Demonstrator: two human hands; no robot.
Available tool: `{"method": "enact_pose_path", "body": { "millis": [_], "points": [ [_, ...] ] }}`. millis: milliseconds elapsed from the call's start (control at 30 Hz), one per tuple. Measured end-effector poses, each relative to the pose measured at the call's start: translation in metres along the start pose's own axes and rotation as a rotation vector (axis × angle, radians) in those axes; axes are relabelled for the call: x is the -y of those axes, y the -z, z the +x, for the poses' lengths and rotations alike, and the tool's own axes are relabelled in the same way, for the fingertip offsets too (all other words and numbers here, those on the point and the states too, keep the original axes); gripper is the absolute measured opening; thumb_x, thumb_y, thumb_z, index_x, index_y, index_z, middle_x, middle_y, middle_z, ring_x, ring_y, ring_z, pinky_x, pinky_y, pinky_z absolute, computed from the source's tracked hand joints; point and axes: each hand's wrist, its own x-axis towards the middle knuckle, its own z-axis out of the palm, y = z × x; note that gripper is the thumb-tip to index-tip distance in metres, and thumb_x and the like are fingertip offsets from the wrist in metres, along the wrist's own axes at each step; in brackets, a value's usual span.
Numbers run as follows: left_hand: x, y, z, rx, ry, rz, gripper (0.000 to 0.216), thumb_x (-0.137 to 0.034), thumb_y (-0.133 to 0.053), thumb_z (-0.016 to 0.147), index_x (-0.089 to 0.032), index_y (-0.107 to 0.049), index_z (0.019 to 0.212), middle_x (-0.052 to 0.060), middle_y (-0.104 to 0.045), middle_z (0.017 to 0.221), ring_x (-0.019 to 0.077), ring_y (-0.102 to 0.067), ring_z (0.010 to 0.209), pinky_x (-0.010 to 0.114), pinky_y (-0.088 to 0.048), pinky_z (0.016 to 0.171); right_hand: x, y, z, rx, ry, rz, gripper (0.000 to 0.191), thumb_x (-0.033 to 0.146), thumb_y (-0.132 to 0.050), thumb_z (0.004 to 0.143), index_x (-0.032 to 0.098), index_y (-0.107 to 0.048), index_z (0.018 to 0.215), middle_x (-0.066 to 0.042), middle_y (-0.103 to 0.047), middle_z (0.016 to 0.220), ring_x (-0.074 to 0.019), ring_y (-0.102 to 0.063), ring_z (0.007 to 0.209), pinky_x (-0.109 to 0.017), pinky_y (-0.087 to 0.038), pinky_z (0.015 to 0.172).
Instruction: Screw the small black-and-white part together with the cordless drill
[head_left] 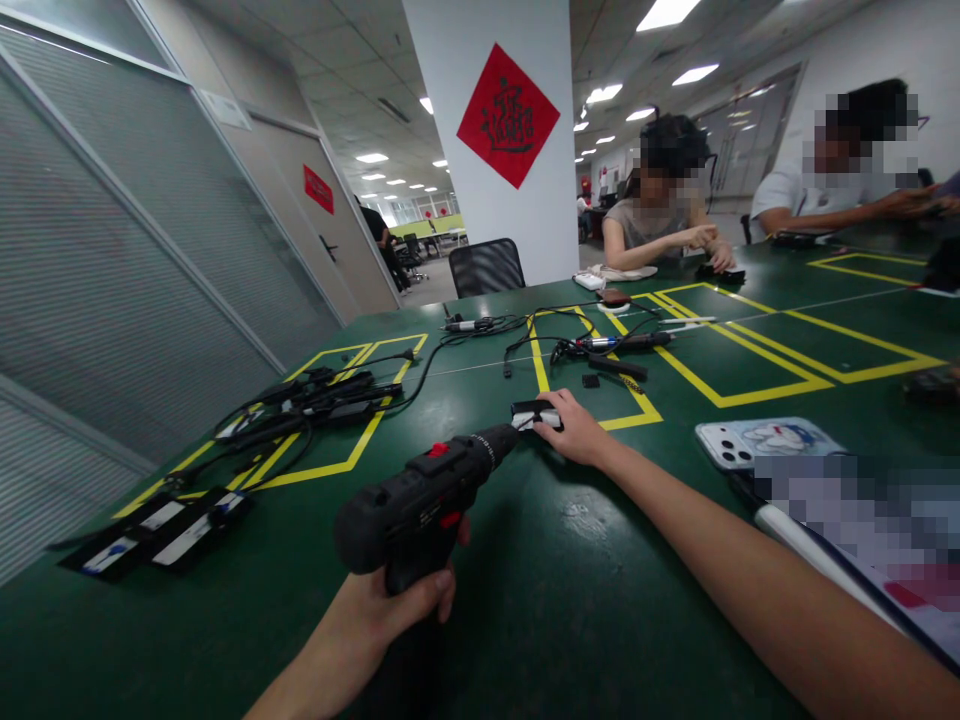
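My left hand (412, 600) is wrapped round the grip of a black cordless drill (420, 500) with red switches. Its chuck points away from me, toward a small black and white block (534, 414) on the green table (540, 590). With thumb and fingers, my right hand (574, 428) grips that block from the right side. The drill's front end is right by the block's left edge; whether the bit touches it I cannot tell. What the block is does not show clearly.
Black cables (315, 400) lie tangled at the left beside flat black-and-white pieces (161, 530). A pen-like tool (615, 342) and small black parts sit beyond my right hand. A phone (765, 442) lies at the right. Two people (667, 215) sit across the table.
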Motion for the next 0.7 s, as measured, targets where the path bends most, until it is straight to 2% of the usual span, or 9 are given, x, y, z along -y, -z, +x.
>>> {"method": "enact_pose_path", "body": {
  "millis": [267,533,700],
  "points": [
    [0.001,0.000,-0.001,0.027,-0.006,0.004,0.042,-0.043,-0.064,0.078,-0.015,-0.056,0.109,-0.002,-0.059,0.064,0.0163,-0.052,0.061,0.029,-0.039,0.061,-0.002,0.000,0.000,0.002,0.007,-0.009,0.043,0.032,-0.058,0.085,0.018,-0.049,0.124,-0.009,-0.048,0.114,-0.0207,-0.055,0.103,-0.036,-0.041,0.098],
    [0.001,0.011,0.003,0.126,0.012,0.069,0.044,-0.043,-0.057,0.084,-0.014,-0.056,0.116,0.001,-0.059,0.067,0.0190,-0.053,0.065,0.031,-0.040,0.063,-0.001,0.001,0.000,0.016,0.006,-0.015,0.045,0.032,-0.059,0.084,0.018,-0.048,0.125,-0.009,-0.047,0.114,-0.0210,-0.055,0.102,-0.036,-0.042,0.098],
    [-0.001,0.011,0.002,0.126,0.037,0.070,0.041,-0.042,-0.058,0.084,-0.014,-0.058,0.113,0.002,-0.060,0.068,0.0194,-0.054,0.067,0.032,-0.040,0.064,0.000,0.002,-0.001,0.022,0.010,-0.012,0.045,0.031,-0.060,0.084,0.019,-0.048,0.125,-0.009,-0.047,0.114,-0.0213,-0.054,0.104,-0.036,-0.042,0.097]
  ]
}}
